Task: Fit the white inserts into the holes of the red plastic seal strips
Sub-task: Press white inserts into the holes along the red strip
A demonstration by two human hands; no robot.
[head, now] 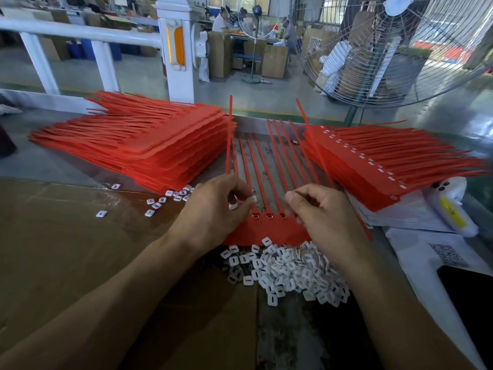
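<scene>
A red seal strip sheet (269, 231) lies in front of me, its long tails pointing away. Three holes along its top edge show white inserts. My left hand (213, 209) pinches white inserts (241, 202) in its fingertips, just left of those holes. My right hand (322, 214) rests curled on the sheet's right part, fingertips at the hole row; whether it holds an insert is hidden. A heap of loose white inserts (290, 271) lies just below the sheet.
A tall stack of red strips (138, 140) sits at the left, another stack with inserts (386, 164) at the right. Stray inserts (157, 202) lie near the left stack. White papers (426, 252) and a white bottle (453, 209) are at the right. A big fan (400, 49) stands beyond.
</scene>
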